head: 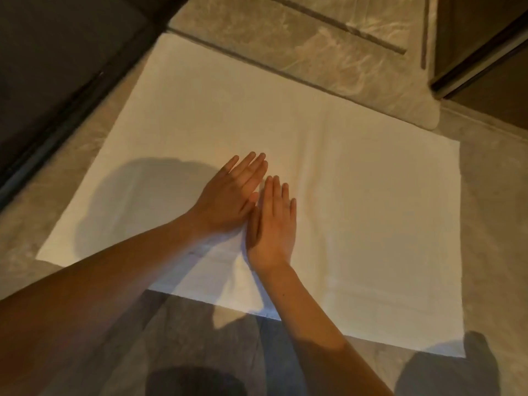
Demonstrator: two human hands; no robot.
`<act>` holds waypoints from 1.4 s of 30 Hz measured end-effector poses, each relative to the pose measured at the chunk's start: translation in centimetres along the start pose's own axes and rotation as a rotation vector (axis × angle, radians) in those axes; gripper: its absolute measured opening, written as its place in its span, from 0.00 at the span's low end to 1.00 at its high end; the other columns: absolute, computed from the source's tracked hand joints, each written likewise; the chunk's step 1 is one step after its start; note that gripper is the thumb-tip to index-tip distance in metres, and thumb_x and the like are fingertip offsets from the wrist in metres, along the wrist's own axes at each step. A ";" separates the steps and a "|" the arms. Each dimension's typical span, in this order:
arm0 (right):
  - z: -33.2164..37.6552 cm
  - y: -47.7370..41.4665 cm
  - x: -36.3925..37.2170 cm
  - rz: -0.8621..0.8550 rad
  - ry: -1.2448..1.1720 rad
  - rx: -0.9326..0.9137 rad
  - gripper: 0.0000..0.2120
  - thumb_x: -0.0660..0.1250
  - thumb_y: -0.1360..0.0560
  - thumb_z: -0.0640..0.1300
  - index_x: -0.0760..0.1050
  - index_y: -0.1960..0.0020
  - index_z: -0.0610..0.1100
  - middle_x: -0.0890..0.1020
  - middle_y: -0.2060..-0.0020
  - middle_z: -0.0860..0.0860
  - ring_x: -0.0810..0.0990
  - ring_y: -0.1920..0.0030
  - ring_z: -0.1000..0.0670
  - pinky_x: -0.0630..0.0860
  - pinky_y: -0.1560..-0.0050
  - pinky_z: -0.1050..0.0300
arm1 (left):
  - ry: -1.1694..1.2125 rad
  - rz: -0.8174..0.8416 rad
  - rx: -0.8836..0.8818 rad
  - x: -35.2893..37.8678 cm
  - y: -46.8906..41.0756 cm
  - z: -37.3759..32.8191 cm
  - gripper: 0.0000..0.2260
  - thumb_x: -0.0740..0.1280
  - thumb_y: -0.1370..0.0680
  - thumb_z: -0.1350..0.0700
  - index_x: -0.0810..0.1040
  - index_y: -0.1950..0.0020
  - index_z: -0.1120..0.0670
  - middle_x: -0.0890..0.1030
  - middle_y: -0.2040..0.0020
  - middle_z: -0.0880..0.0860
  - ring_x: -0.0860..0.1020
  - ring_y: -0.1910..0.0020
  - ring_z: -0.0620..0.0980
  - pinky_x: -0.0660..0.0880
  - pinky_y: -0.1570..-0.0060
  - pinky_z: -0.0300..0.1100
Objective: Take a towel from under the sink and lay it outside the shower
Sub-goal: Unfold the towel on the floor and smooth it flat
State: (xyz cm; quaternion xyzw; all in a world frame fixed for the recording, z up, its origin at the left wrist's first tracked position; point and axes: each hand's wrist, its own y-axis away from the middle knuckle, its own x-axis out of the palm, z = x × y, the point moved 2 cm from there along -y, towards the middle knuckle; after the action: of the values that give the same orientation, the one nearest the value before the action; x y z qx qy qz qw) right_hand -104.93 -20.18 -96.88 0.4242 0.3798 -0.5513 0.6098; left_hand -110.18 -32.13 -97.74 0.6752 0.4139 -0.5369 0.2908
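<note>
1. The white towel [357, 195] lies spread flat on the stone floor [491, 252], its far edge along the shower threshold [285, 72].
2. The left hand [228, 201] and right hand [273, 227] rest palm-down near the towel's middle, side by side, fingers straight, gripping nothing.
3. The step looks like final smoothing; laying seems nearly done.
4. Next likely calls for sweeping outward over the small creases near the wrists, then lifting away.

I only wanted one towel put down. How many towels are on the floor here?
1. A single white towel lies spread flat on the tiled floor, with the left hand and right hand flat on its middle. No other shows.
</note>
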 end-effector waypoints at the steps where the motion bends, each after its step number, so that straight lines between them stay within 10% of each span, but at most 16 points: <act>1: 0.3 -1.2 0.4 0.031 0.015 -0.034 0.27 0.45 0.17 0.50 0.50 0.20 0.41 0.53 0.21 0.45 0.49 0.21 0.45 0.44 0.22 0.49 | -0.016 0.031 -0.018 0.4 -0.1 0.5 0.26 0.51 0.19 0.53 0.58 0.22 0.60 0.58 0.21 0.59 0.55 0.21 0.54 0.51 0.23 0.51; 13: -14.9 2.5 -3.0 -0.003 0.139 0.203 0.28 0.41 0.18 0.51 0.44 0.20 0.45 0.47 0.20 0.51 0.42 0.21 0.52 0.44 0.22 0.50 | -0.058 0.061 -0.049 2.3 0.4 1.9 0.27 0.43 0.17 0.48 0.52 0.20 0.59 0.54 0.20 0.56 0.50 0.21 0.51 0.51 0.23 0.52; 24: -1.1 -9.4 -0.1 0.094 0.012 -0.088 0.27 0.45 0.16 0.52 0.47 0.20 0.46 0.50 0.20 0.51 0.44 0.21 0.50 0.39 0.23 0.52 | -0.061 0.028 -0.020 2.0 0.2 1.7 0.25 0.49 0.17 0.51 0.60 0.23 0.62 0.61 0.22 0.59 0.56 0.22 0.54 0.53 0.24 0.53; 42: -14.8 -8.3 -3.3 -0.054 0.164 0.101 0.29 0.40 0.19 0.53 0.45 0.20 0.45 0.49 0.20 0.51 0.45 0.21 0.51 0.44 0.22 0.50 | 0.006 -0.004 0.014 1.2 -2.9 0.4 0.27 0.49 0.19 0.49 0.62 0.23 0.61 0.63 0.23 0.60 0.63 0.25 0.58 0.59 0.26 0.53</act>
State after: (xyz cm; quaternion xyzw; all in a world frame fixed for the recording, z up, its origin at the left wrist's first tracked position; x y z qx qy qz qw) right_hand -113.43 -5.41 -99.82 0.4878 0.4116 -0.5493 0.5394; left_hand -112.77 -30.77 -98.83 0.6781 0.4123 -0.5384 0.2834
